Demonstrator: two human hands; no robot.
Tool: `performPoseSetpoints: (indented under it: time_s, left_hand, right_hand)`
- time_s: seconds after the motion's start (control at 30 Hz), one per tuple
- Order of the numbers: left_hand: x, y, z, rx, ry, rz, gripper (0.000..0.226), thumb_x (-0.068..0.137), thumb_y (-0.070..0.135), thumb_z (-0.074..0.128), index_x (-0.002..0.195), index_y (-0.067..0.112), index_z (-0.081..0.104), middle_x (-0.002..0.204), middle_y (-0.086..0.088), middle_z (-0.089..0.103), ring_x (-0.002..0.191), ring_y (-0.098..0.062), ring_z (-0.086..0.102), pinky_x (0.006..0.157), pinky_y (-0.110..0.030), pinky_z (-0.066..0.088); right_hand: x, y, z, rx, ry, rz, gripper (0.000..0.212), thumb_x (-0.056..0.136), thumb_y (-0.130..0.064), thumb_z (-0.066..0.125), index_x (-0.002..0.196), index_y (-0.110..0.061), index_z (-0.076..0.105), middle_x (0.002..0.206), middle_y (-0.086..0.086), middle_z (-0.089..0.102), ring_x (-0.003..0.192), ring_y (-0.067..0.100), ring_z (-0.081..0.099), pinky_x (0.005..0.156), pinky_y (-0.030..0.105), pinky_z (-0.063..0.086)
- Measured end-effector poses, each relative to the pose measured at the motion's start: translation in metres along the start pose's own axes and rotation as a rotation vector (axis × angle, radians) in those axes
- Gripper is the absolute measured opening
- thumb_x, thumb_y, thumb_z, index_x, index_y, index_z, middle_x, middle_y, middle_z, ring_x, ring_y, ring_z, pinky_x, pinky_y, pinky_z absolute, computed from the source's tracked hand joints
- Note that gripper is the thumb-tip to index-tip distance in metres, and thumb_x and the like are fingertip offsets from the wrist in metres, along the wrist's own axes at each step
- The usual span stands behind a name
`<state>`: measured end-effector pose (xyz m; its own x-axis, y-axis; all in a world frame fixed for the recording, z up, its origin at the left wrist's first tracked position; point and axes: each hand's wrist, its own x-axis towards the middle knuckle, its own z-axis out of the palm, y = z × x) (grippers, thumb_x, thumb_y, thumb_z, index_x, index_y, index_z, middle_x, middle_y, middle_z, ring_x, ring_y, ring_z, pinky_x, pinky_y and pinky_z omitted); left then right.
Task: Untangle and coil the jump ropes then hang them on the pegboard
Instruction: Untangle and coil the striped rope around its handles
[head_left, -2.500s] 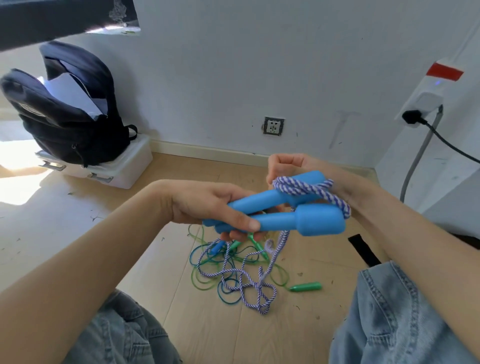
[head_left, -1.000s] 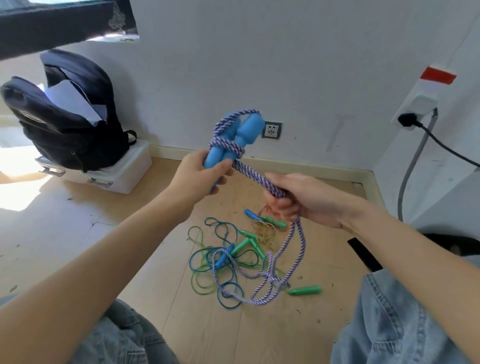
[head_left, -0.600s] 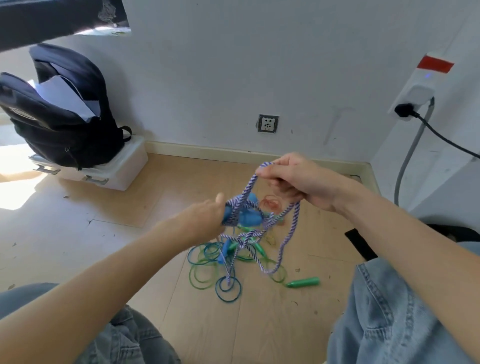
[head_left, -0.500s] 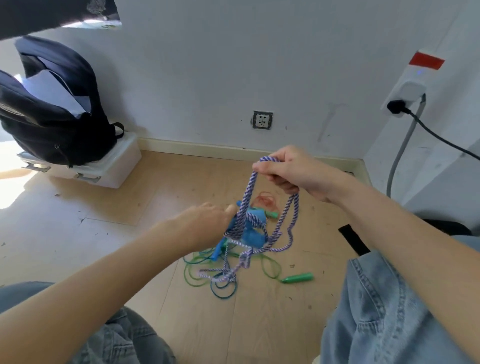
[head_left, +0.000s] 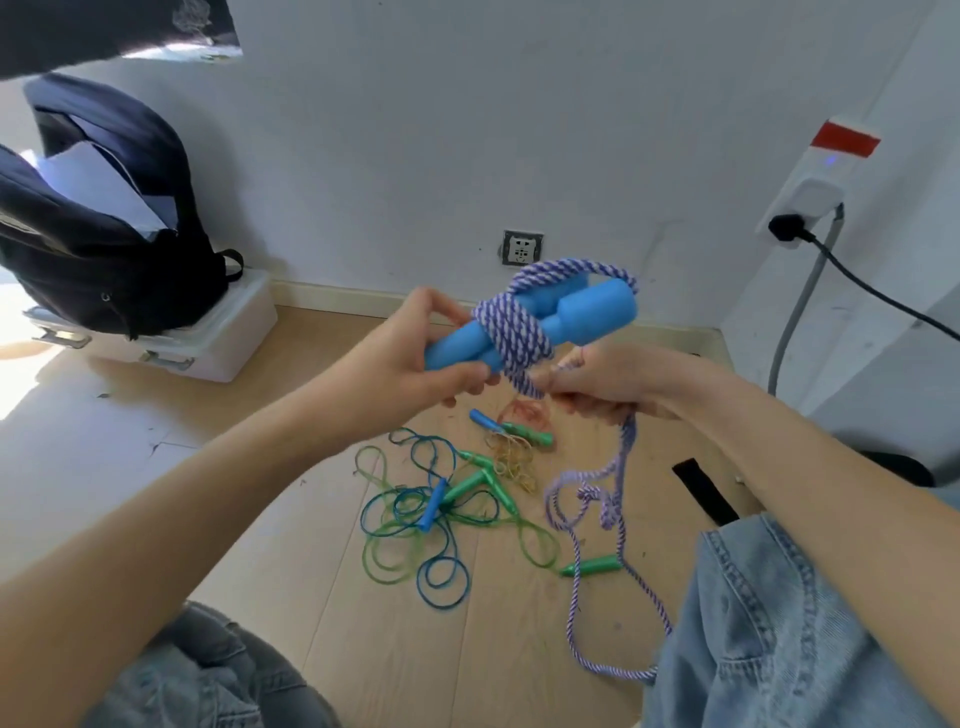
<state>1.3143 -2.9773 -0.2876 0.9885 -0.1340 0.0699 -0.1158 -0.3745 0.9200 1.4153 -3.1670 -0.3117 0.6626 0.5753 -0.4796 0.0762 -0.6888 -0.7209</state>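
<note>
Head view is showing the left hand (head_left: 410, 364) gripping the narrow ends of two thick blue plastic jump-rope handles (head_left: 587, 312), held side by side above the floor. A purple-and-white braided rope (head_left: 511, 338) is lying wrapped several times around the middle of both handles. The right hand (head_left: 605, 384) is curling its fingers around the rope just below the wraps, and the rest of the rope is hanging down past a denim-clad knee (head_left: 769, 623). On the wooden floor (head_left: 311, 597) below, thin green and blue cord jump ropes (head_left: 415, 525) are lying in a tangle with small green and blue handles. A dark backpack (head_left: 98, 228) is sitting on a white plastic box (head_left: 208, 343) by the wall.
</note>
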Motion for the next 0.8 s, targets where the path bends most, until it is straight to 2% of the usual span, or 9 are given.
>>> performPoseSetpoints:
  time_s: [0.13,0.2,0.27,0.3,0.37,0.47,0.57,0.67,0.8]
  left_hand:
    - [0.004,-0.003,0.003,0.010,0.000,-0.028,0.036,0.088,0.003,0.057,0.120,0.016,0.046,0.085,0.004,0.067,0.067,0.003,0.062,0.060,-0.015,0.051]
    - [0.005,-0.005,0.001,-0.027,-0.015,-0.083,0.032,0.089,0.004,0.056,0.119,0.011,0.052,0.091,-0.001,0.068,0.074,-0.002,0.064,0.062,-0.017,0.052]
    - [0.005,-0.008,-0.002,-0.075,-0.011,-0.134,0.029,0.089,0.007,0.056,0.117,0.012,0.055,0.095,-0.004,0.068,0.078,-0.006,0.065,0.066,-0.021,0.054]
    - [0.005,-0.010,-0.003,-0.092,-0.006,-0.155,0.027,0.089,0.008,0.056,0.116,0.013,0.056,0.096,-0.004,0.068,0.077,-0.006,0.066,0.067,-0.022,0.055]
    - [0.006,-0.013,-0.005,-0.090,0.008,-0.198,0.025,0.089,0.012,0.057,0.114,0.015,0.054,0.093,-0.003,0.069,0.073,-0.004,0.067,0.064,-0.021,0.056]
    - [0.010,-0.022,-0.005,0.023,0.057,-0.245,0.021,0.089,0.017,0.058,0.109,0.018,0.051,0.084,0.002,0.070,0.066,-0.002,0.066,0.059,-0.019,0.055]
    - [0.019,-0.033,-0.010,0.230,0.225,-0.239,0.024,0.090,0.019,0.056,0.113,0.018,0.047,0.082,0.004,0.067,0.069,-0.008,0.065,0.060,-0.023,0.055]
    - [0.025,-0.046,-0.017,0.567,0.377,-0.279,0.024,0.092,0.019,0.051,0.109,0.007,0.040,0.092,-0.011,0.062,0.080,-0.030,0.062,0.064,-0.039,0.048]
    - [0.020,-0.063,-0.016,0.742,0.199,-0.518,0.029,0.090,0.014,0.053,0.092,0.004,0.026,0.091,-0.016,0.050,0.077,-0.031,0.053,0.056,-0.031,0.035]
  right_hand:
    - [0.000,0.003,0.013,-0.032,-0.248,0.042,0.033,0.092,-0.038,0.051,0.072,-0.012,0.055,0.052,-0.003,0.045,0.040,0.008,0.036,0.042,0.018,0.036]
    - [0.000,0.004,0.018,-0.007,-0.215,-0.066,0.016,0.091,-0.025,0.056,0.091,-0.010,0.062,0.080,0.002,0.066,0.072,0.013,0.063,0.075,0.024,0.051]
    - [0.002,0.001,0.023,0.228,-0.193,-0.188,0.020,0.093,-0.008,0.050,0.110,-0.008,0.061,0.106,0.006,0.068,0.107,0.014,0.061,0.101,0.030,0.041]
    - [0.004,-0.001,0.025,0.399,-0.220,-0.228,0.024,0.093,-0.002,0.044,0.112,-0.005,0.059,0.107,0.009,0.066,0.107,0.015,0.061,0.102,0.031,0.040]
    - [0.005,-0.005,0.031,0.572,-0.243,-0.278,0.023,0.092,0.001,0.040,0.107,-0.001,0.057,0.091,0.012,0.058,0.081,0.012,0.060,0.086,0.028,0.047]
    - [0.003,-0.006,0.035,0.294,-0.103,-0.265,0.013,0.095,-0.012,0.048,0.089,-0.008,0.058,0.071,0.008,0.044,0.053,0.008,0.037,0.055,0.023,0.036]
    - [0.000,-0.007,0.037,0.157,-0.192,-0.224,0.030,0.098,-0.023,0.043,0.072,-0.012,0.052,0.050,-0.006,0.037,0.045,0.008,0.030,0.048,0.021,0.030]
    - [-0.007,-0.013,0.036,0.190,-0.356,-0.252,0.035,0.098,-0.028,0.044,0.065,-0.016,0.051,0.048,-0.010,0.037,0.041,0.007,0.028,0.043,0.018,0.031]
    - [-0.015,-0.023,0.030,0.346,-0.389,-0.320,0.034,0.094,-0.031,0.047,0.062,-0.019,0.051,0.045,-0.009,0.035,0.037,0.006,0.024,0.038,0.017,0.025]
